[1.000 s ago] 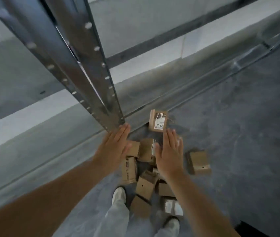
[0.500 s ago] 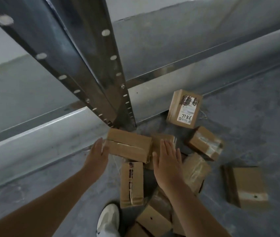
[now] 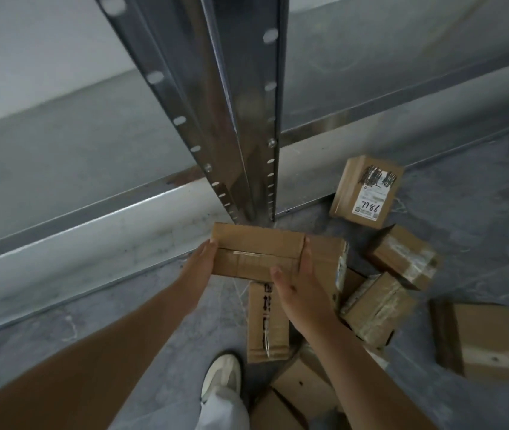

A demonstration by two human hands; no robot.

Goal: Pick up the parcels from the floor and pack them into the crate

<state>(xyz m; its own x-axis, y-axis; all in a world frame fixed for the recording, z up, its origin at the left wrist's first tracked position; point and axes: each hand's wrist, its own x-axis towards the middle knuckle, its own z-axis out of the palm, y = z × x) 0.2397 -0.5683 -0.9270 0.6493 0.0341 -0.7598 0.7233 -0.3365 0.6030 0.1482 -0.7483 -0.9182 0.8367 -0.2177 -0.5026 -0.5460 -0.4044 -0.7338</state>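
Floor lot, viewed standing over it. One flat parcel (image 3: 258, 254), plain brown card with a taped seam along its face, held between both hands at the foot of the rack upright (image 3: 216, 103). The left hand (image 3: 199, 265) lies with straight fingers pressed flat against the parcel's left end. The right hand (image 3: 301, 287) clasps the right end, fingers up the side and thumb over the near edge. The held piece covers the top end of a long parcel (image 3: 265, 321) with dark printed marks, which lies lengthwise on the floor (image 3: 479, 228). Just behind the right hand is a second brown parcel (image 3: 331, 259), partly hidden. One labelled parcel (image 3: 366, 190), with a white sticker, handwritten digits and a scribbled-over patch, leans by the lower shelf beam (image 3: 92, 240). Two tape-wrapped parcels follow: one (image 3: 403, 257) tilted to the right of the hands, another (image 3: 377, 308) just below it, beside the right forearm. One larger parcel (image 3: 479, 342) sits apart at the far right. Further card pieces (image 3: 303, 389) are heaped at the bottom edge, under the right arm; their number cannot be told. Also present are a pale shoe (image 3: 222, 378) and a light trouser leg (image 3: 222, 411), planted close beside the long parcel. The rack upright is polished metal, punched with rows of holes.
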